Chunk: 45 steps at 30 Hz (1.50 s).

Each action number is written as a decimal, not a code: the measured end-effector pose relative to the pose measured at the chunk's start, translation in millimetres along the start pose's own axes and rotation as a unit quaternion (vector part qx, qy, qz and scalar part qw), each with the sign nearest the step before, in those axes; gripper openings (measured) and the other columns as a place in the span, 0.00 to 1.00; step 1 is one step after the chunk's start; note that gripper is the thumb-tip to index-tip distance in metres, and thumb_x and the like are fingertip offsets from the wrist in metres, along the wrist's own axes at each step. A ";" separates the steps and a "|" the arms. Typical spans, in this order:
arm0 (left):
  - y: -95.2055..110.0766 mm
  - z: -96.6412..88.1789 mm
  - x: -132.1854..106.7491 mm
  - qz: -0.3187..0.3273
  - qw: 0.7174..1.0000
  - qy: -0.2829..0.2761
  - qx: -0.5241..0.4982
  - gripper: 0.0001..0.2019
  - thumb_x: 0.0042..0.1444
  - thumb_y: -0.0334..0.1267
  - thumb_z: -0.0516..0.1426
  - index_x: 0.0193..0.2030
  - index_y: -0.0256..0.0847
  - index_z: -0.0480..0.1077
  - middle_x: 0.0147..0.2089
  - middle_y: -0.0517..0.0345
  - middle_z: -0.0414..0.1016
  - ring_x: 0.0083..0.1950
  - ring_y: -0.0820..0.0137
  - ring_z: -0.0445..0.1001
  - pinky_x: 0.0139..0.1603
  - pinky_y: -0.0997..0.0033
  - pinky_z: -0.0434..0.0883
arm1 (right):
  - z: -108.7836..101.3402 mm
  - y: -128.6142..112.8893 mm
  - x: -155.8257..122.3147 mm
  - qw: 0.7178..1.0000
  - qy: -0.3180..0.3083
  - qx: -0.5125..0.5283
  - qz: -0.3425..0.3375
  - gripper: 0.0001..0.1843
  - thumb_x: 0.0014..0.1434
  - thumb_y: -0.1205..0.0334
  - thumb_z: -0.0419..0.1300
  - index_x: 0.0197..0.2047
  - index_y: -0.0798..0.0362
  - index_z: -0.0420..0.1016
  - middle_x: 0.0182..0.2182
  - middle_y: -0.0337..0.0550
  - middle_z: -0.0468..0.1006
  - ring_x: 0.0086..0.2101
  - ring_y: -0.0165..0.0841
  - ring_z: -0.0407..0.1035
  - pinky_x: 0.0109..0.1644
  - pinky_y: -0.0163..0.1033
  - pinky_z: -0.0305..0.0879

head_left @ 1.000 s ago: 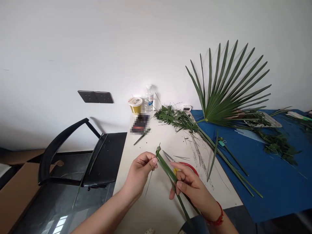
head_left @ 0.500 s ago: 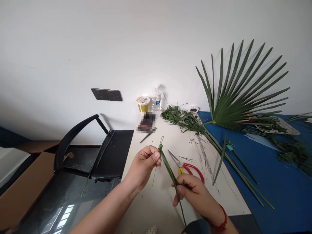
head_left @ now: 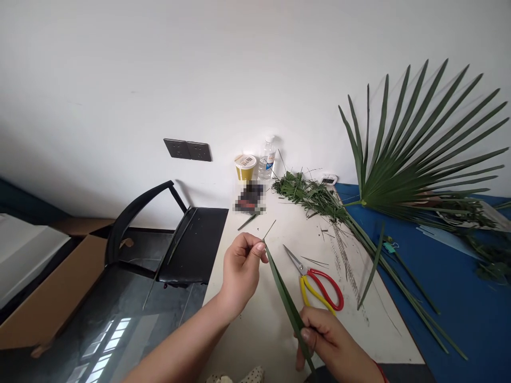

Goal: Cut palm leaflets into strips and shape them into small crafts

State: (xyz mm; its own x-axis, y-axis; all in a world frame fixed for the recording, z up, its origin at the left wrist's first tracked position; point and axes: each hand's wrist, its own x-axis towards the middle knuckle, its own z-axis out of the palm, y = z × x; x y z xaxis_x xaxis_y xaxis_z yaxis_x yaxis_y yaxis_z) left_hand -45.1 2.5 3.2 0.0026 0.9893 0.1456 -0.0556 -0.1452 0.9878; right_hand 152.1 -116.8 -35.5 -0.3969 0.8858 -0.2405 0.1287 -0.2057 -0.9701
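A long green palm leaf strip (head_left: 282, 287) stretches slantwise between my hands above the white table. My left hand (head_left: 244, 266) pinches its upper end between thumb and fingers, and a thin stem-like tip pokes out past the pinch. Lower and to the right, my right hand (head_left: 323, 332) grips the folded, wider part of the strip, which runs on below that hand. Scissors (head_left: 313, 279) with one red and one yellow handle lie half open on the table, just beyond my right hand.
A heap of cut leaf strips (head_left: 307, 194) lies at the back, near a water bottle (head_left: 267, 158) and a lidded tub (head_left: 245, 168). A large fan palm leaf (head_left: 393, 170) leans on the wall over the blue surface (head_left: 447, 287). A black chair (head_left: 195, 244) stands left.
The small loop at the strip's upper end has become a straight tip. My right hand has slid lower, and more of the strip shows between my hands. The view has shifted left.
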 end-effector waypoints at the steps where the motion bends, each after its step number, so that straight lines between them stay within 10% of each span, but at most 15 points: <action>1: -0.6 0.7 0.2 -0.014 1.000 -0.002 -0.011 0.10 0.62 0.40 0.58 0.30 0.40 0.66 0.24 0.63 0.71 0.28 0.73 0.67 0.34 0.72 0.62 | -2.0 0.1 0.2 1.000 0.000 0.002 0.003 0.18 0.69 0.52 0.53 0.29 0.50 0.63 0.25 0.42 0.80 0.28 0.35 0.75 0.35 0.36 0.62; 19: -3.7 13.9 -11.6 -0.227 0.953 -0.162 -0.122 0.09 0.58 0.44 0.60 0.38 0.39 0.72 0.23 0.64 0.66 0.27 0.72 0.66 0.34 0.70 0.64 | 8.7 -53.0 51.3 0.991 0.137 0.001 0.006 0.13 0.68 0.58 0.52 0.30 0.50 0.65 0.17 0.31 0.72 0.22 0.30 0.73 0.32 0.34 0.60; 27: -10.8 13.7 -12.6 -0.201 0.968 -0.112 -0.103 0.07 0.54 0.40 0.61 0.33 0.38 0.73 0.25 0.62 0.68 0.29 0.73 0.65 0.36 0.71 0.62 | 7.6 -35.5 54.9 0.991 0.137 0.001 -0.001 0.17 0.66 0.55 0.53 0.26 0.49 0.61 0.16 0.30 0.64 0.18 0.31 0.71 0.23 0.33 0.56; 45: -17.8 10.9 -6.2 -0.093 0.964 -0.232 0.091 0.10 0.59 0.42 0.57 0.30 0.40 0.69 0.28 0.59 0.67 0.33 0.69 0.64 0.37 0.69 0.62 | -2.0 -48.7 37.9 0.966 0.185 -0.178 -0.031 0.20 0.64 0.63 0.52 0.21 0.49 0.52 0.19 0.34 0.59 0.24 0.31 0.59 0.29 0.37 0.52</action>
State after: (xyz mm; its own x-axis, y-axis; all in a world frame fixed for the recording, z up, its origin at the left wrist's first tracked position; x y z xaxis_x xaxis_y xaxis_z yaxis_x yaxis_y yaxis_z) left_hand -33.3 -1.2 -14.6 0.4449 0.8929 -0.0686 0.1656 -0.0067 0.9862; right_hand 132.6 -72.3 2.7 -0.0696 0.9935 -0.0900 0.4462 -0.0497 -0.8936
